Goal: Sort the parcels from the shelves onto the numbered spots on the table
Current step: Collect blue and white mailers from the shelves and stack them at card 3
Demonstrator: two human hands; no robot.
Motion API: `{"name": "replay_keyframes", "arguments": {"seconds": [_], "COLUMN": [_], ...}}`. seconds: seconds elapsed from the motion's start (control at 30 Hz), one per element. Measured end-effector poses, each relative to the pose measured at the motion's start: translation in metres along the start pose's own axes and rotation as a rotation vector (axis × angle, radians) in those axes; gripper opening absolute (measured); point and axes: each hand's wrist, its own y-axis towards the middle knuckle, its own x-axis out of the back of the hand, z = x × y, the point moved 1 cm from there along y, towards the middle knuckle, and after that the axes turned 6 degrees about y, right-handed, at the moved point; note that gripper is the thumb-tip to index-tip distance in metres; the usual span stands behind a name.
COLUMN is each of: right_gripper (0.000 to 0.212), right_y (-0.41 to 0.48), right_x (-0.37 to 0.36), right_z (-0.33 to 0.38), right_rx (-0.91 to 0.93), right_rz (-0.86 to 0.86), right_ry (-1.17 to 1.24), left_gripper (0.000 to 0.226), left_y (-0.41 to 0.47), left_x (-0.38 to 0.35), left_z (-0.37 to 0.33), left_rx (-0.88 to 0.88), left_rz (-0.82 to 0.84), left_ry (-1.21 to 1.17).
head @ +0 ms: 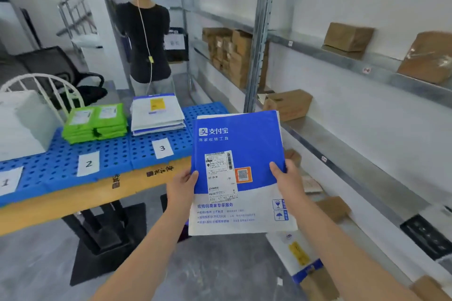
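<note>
On the far left of the table (80, 205), blue perforated mats carry paper labels: spot 1 (8, 182) at the edge of view, spot 2 (88, 163) with a stack of green mailers (95, 122) behind it, then spot 3 (162, 148) with a stack of white-and-blue envelopes (157, 113) behind it. Right of the table's end, the blue-and-white envelope parcel (241, 173) is held in the air, label side up, its long axis running away from the person, top edge tilted toward the shelves (342, 61). The left hand (182, 187) is clamped on its left edge, thumb on top; the right hand (288, 178) pinches the right edge the same way. The matching envelopes lie up and to the left of the parcel, so the left hand is the nearer one, and the likely move is a leftward and forward carry across the table's corner. Farther right, brown cardboard boxes (347, 38) sit on the shelves.
</note>
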Motion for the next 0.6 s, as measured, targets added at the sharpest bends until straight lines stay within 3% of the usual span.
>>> {"name": "replay_keyframes", "arguments": {"seconds": [0.23,0.43,0.6], "right_gripper": [0.018,0.013,0.014], "right_y": [0.093,0.17,0.249], "right_x": [-0.13,-0.21,-0.276], "right_z": [0.043,0.067,0.074], "right_rx": [0.019,0.067,0.055], "right_rz": [0.083,0.174,0.284], "right_ry": [-0.033,-0.022,-0.033], "left_gripper": [0.009,0.021,0.016], "left_y": [0.126,0.212,0.29], "left_x": [0.046,0.066,0.07], "left_z": [-0.043,-0.058,-0.073], "left_rx": [-0.049,-0.034,-0.027], "left_rz": [-0.099,-0.174,-0.289], "left_ry": [0.022,0.065,0.066]}}
